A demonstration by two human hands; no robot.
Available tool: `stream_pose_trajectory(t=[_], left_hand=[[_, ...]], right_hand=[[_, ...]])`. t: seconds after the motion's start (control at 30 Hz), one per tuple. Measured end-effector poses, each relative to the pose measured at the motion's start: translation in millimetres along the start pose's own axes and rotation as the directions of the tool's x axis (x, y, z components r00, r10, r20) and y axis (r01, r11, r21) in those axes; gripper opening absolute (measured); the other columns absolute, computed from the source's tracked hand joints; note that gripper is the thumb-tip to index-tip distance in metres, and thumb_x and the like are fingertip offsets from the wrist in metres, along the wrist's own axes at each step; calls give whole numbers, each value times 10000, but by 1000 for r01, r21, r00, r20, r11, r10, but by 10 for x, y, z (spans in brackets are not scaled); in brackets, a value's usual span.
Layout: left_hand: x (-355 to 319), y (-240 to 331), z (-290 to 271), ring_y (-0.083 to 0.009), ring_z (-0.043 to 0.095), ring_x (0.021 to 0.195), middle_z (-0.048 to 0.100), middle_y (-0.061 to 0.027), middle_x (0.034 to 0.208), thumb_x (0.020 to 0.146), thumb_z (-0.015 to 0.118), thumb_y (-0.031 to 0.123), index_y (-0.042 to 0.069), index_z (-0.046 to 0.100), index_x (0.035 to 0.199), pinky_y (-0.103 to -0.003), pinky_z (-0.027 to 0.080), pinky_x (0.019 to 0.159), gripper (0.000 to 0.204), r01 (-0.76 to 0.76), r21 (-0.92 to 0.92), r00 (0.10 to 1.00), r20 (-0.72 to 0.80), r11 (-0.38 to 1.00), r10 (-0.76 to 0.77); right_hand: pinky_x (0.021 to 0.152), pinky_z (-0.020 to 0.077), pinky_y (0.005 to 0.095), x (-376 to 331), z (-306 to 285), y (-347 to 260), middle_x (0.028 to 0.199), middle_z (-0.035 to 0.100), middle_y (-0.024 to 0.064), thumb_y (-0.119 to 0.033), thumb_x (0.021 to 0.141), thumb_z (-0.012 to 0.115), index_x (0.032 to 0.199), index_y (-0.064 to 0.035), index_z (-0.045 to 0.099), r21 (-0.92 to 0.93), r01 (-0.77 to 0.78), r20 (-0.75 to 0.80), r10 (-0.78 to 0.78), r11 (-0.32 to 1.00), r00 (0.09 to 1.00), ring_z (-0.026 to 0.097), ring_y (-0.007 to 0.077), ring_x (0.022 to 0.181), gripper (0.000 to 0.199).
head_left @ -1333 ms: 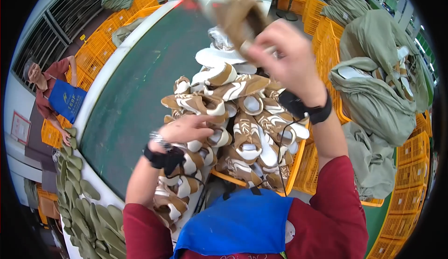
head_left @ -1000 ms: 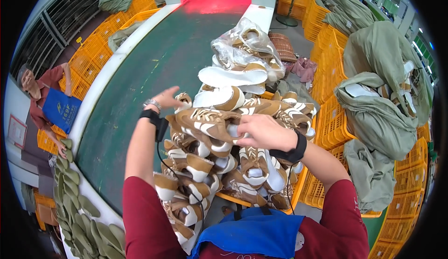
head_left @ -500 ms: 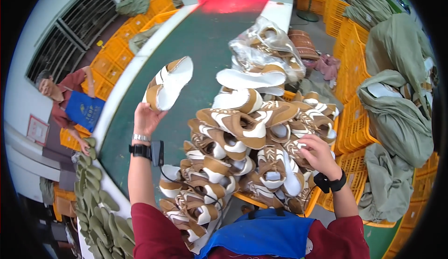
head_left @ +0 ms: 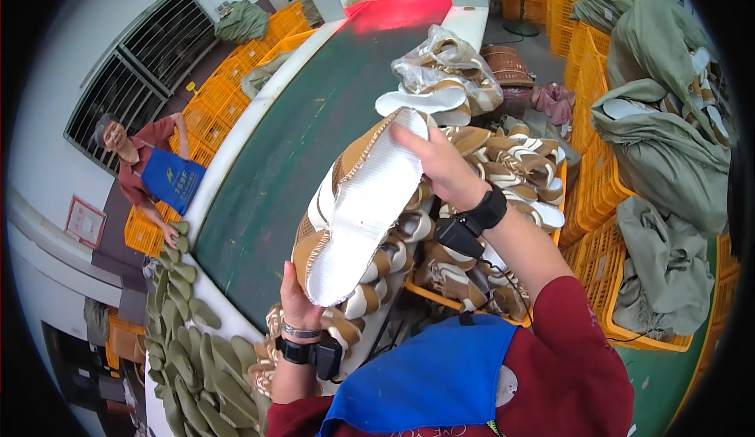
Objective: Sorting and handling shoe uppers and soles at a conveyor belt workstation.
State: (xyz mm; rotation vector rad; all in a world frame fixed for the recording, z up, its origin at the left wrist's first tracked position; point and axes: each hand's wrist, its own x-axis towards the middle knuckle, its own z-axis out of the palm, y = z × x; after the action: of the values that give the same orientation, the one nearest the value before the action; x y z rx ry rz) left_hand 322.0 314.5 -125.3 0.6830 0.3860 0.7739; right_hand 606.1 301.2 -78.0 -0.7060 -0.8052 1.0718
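1 brown-and-white shoe upper (head_left: pixel 358 205) held up, white underside showing, over the right-hand side of the green belt (head_left: pixel 275 146). It slants, upper end toward the belt's right edge. Left hand (head_left: pixel 302 299) at its lower end, fingers curled in close around the edge, partly hidden behind. Right hand (head_left: pixel 444 165) at its upper end: thumb laid on the white face, other fingers out of sight behind, so their spread cannot be told; grip looks closed on the upper.

Pose: 2 hands, 1 per end. Left forearm rises from below near the belt's near end; right forearm reaches up and leftward from right of the belt. 2 black wrist straps, 1 on each wrist.

Counts: 1 heap of brown-and-white shoes (head_left: pixel 523 158) right of the belt, too overlapped to number; 1 yellow crate (head_left: pixel 440 298) under part of it. 1 clear bag (head_left: pixel 480 79) with shoes inside, at the belt's right edge. 1 spread of olive pieces (head_left: pixel 185 350), uncounted, left of the belt's near end; 1 co-worker's hand (head_left: pixel 171 235) touches it.
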Motion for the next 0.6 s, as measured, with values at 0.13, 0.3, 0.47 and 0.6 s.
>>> stream_pose_trajectory(t=[0.13, 0.3, 0.47, 0.6], left_hand=[[-332, -293, -108, -259, 497, 1094, 501, -146, 1197, 810, 588, 337, -11, 413, 1220, -375, 386, 946, 566, -348, 149, 936, 110, 926, 334], [-529, -461, -49, -260, 464, 1143, 476, -102, 1256, 892, 415, 399, 34, 404, 1264, -408, 344, 981, 521, -139, -67, 990, -13, 988, 138], [-491, -319, 104, -251, 451, 1157, 468, -98, 1263, 919, 343, 414, 34, 392, 1271, -399, 346, 986, 521, -216, 122, 967, -114, 969, 230], [-139, 402, 263, -185, 518, 1048, 524, -94, 1155, 942, 355, 274, 39, 464, 1144, -336, 413, 905, 329, -412, 398, 907, 98, 820, 409]], right_hand=[[717, 478, 271, -78, 158, 39, 910, 626, 76, -283, 864, 541, 975, 2, 583, 274, -191, -16, 203, 942, 979, 607, 149, 796, 308], [754, 481, 292, -111, 207, 176, 951, 617, 64, -279, 877, 513, 994, -21, 571, 415, -293, 79, 287, 861, 955, 593, 156, 844, 289], [771, 461, 274, -24, 4, 358, 972, 599, 44, -311, 878, 509, 1039, -44, 547, 321, -333, 85, 323, 887, 942, 574, 139, 857, 314], [805, 441, 259, -328, -508, 117, 1059, 558, 32, -336, 907, 463, 1272, -117, 393, -337, -155, 3, 166, 928, 986, 532, 100, 947, 431]])
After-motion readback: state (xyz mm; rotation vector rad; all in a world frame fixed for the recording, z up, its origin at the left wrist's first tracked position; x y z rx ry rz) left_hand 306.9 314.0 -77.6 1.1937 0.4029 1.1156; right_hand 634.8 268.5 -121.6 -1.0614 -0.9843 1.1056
